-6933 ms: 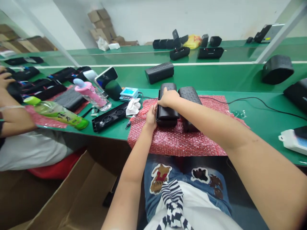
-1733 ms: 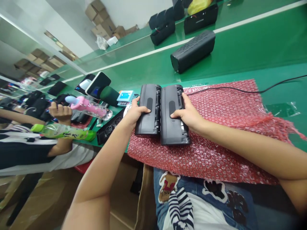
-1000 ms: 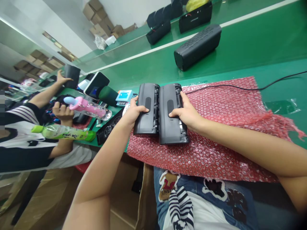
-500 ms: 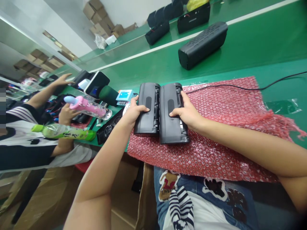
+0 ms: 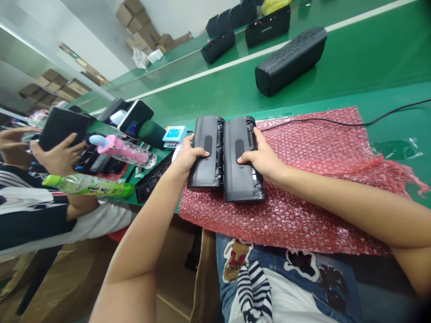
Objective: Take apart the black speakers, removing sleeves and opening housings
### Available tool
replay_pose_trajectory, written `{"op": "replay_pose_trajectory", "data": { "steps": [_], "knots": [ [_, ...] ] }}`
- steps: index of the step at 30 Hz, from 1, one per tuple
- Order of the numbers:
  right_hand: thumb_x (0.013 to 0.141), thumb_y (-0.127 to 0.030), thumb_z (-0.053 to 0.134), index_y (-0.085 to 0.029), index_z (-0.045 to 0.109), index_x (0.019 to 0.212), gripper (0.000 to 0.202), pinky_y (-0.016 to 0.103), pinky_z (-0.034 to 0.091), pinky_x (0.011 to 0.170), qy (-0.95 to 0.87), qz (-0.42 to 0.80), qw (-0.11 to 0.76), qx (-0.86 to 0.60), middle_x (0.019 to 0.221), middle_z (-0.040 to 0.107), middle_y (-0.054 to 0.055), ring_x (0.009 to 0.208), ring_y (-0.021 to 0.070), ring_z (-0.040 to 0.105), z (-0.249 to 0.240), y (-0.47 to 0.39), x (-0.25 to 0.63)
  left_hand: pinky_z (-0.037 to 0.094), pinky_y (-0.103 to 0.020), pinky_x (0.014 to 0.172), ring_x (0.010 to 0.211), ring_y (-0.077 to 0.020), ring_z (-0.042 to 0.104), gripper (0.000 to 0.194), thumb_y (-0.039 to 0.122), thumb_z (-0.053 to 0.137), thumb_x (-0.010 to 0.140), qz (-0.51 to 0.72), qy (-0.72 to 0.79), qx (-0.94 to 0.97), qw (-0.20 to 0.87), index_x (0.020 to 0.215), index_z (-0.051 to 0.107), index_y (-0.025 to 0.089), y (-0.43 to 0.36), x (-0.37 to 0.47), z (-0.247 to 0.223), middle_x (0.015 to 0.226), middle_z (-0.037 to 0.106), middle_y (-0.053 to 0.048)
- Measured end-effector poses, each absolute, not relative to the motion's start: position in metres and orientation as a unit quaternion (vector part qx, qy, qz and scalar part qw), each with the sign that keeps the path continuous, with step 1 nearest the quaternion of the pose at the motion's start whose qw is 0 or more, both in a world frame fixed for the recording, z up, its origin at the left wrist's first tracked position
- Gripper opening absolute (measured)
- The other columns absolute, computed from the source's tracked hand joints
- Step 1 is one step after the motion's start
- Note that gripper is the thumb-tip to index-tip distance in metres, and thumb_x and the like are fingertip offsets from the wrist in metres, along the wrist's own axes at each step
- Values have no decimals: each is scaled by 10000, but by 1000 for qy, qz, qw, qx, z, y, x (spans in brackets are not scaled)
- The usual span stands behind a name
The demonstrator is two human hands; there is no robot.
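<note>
Two black plastic housings lie side by side on red bubble wrap (image 5: 303,215), with open slots along their right sides. My left hand (image 5: 188,157) grips the left housing (image 5: 208,168), its thumb on top near a dark oval pad and its fingers round the left edge. The right housing (image 5: 240,179) is gripped by my right hand (image 5: 261,154), thumb on top and fingers at its right edge. The housings are close together, with the left one's slotted side facing the right one.
On the green bench (image 5: 380,58) lies a black speaker-like unit (image 5: 291,60); a black cable (image 5: 357,123) crosses the wrap. Leftward are a pink bottle (image 5: 128,150), a green bottle (image 5: 90,186), a small blue device (image 5: 175,134) and a co-worker's hands (image 5: 59,154) holding a black panel (image 5: 63,128).
The co-worker's hands have moved left and now hold up a black panel. The speaker-like unit on the bench has shifted slightly right, other units behind it slightly left. My hands have stayed in place.
</note>
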State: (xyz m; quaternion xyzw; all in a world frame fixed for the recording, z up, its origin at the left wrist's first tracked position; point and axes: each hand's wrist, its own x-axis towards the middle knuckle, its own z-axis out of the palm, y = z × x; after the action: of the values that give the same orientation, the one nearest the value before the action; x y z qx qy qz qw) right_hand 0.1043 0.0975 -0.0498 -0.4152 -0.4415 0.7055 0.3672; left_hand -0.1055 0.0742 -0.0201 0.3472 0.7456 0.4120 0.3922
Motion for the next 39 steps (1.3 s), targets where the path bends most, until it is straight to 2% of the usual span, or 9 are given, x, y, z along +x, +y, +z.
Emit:
{"op": "replay_pose_trajectory", "data": {
  "steps": [6, 12, 18, 21, 25, 29, 32, 36, 39],
  "knots": [
    [581, -60, 629, -188, 44, 1585, 1168, 367, 521, 1011, -430, 710, 374, -413, 1454, 507, 96, 1220, 254, 568, -49, 98, 105, 508, -305, 616, 749, -192, 603, 994, 138, 664, 479, 417, 744, 345, 393, 1410, 329, 232, 75, -106, -20, 1075, 590, -71],
    [561, -56, 638, -232, 73, 1581, 1179, 406, 497, 1051, -414, 718, 380, -411, 1436, 516, 84, 1215, 263, 566, -47, 98, 104, 515, -295, 608, 728, -180, 607, 982, 144, 670, 482, 416, 745, 344, 391, 1400, 336, 244, 74, -107, -21, 1071, 599, -61],
    [556, -102, 649, -204, 47, 1585, 1197, 448, 441, 1111, -452, 698, 375, -409, 1476, 472, 91, 1270, 292, 530, -57, 100, 105, 551, -345, 729, 830, -219, 645, 931, 169, 711, 515, 418, 746, 364, 370, 1387, 395, 255, 74, -115, -27, 1115, 627, -67],
    [653, -231, 635, -219, 121, 1583, 1063, 464, 327, 1191, -502, 651, 383, -421, 1573, 338, 58, 1380, 296, 419, -71, 103, 107, 555, -372, 806, 901, -240, 657, 914, 192, 727, 545, 420, 744, 370, 364, 1397, 405, 270, 74, -119, -31, 1142, 639, -64],
    [849, -350, 411, -218, 201, 1566, 758, 501, 173, 1238, -561, 585, 369, -455, 1633, 206, -3, 1491, 270, 217, -86, 107, 108, 546, -377, 866, 961, -245, 662, 884, 259, 732, 605, 428, 737, 379, 360, 1421, 393, 254, 76, -121, -36, 1178, 640, -72],
    [904, -363, 310, -186, 165, 1572, 706, 512, 194, 1227, -608, 543, 339, -469, 1632, 210, 29, 1504, 273, 177, -88, 109, 108, 531, -413, 917, 999, -256, 660, 858, 343, 700, 672, 436, 734, 385, 352, 1448, 354, 221, 80, -123, -42, 1213, 631, -95],
    [910, -425, 369, -152, 192, 1571, 737, 561, 178, 1210, -665, 482, 326, -468, 1632, 190, 90, 1497, 332, 166, -80, 108, 114, 525, -435, 946, 1052, -277, 648, 832, 354, 686, 698, 434, 735, 394, 342, 1448, 359, 208, 80, -125, -44, 1226, 628, -107],
    [885, -557, 531, -253, 450, 1466, 661, 710, 96, 1136, -875, 297, 284, -257, 1636, 190, 83, 1499, 406, 70, -55, 99, 125, 509, -451, 990, 1121, -292, 628, 780, 349, 677, 725, 424, 738, 405, 334, 1436, 387, 212, 78, -123, -39, 1244, 628, -107],
    [933, -537, 514, -253, 601, 1322, 490, 763, 70, 1085, -953, 234, 181, -67, 1528, 422, 118, 1459, 381, 249, -36, 88, 130, 478, -467, 1034, 1181, -298, 602, 795, 355, 685, 731, 412, 746, 407, 329, 1442, 370, 194, 76, -117, -34, 1305, 603, -121]
  ]
}}
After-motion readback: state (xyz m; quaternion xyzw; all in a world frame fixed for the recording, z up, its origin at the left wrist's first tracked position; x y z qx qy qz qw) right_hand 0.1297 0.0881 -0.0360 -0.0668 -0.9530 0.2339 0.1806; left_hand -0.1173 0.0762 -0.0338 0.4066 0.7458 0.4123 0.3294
